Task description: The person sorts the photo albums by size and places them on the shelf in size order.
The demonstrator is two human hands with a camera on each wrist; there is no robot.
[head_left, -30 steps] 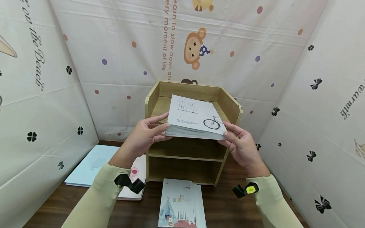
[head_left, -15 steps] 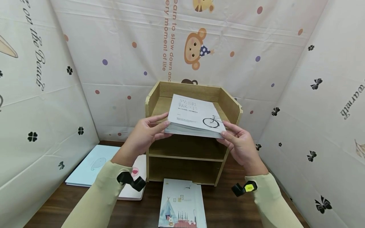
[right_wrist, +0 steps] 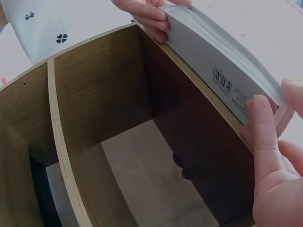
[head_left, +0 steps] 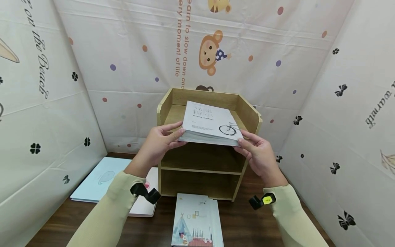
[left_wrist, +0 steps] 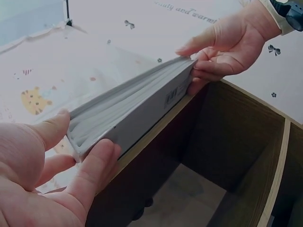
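A white book (head_left: pixel 210 120) with a bicycle on its cover is held level between both hands, at the front of the wooden shelf's (head_left: pixel 202 171) top board. My left hand (head_left: pixel 160 139) pinches its left near corner, thumb above and fingers beneath. At the right near corner my right hand (head_left: pixel 257 152) grips it the same way. In the left wrist view the pages of the book (left_wrist: pixel 128 104) fan slightly apart at the near edge. A barcode shows on the underside of the book (right_wrist: pixel 222 78) in the right wrist view, close over the top board's front edge.
Below the top board the shelf has two open compartments. In front of it on the dark wooden table (head_left: pixel 243 226) lies a book with a tent picture (head_left: pixel 195 219). A light blue book (head_left: pixel 98 178) and a white book with a pink drawing (head_left: pixel 145 202) lie at left.
Both hands have shifted the bicycle book slightly forward and up in the head view, further over the top board. The shelf and the other books stay put.
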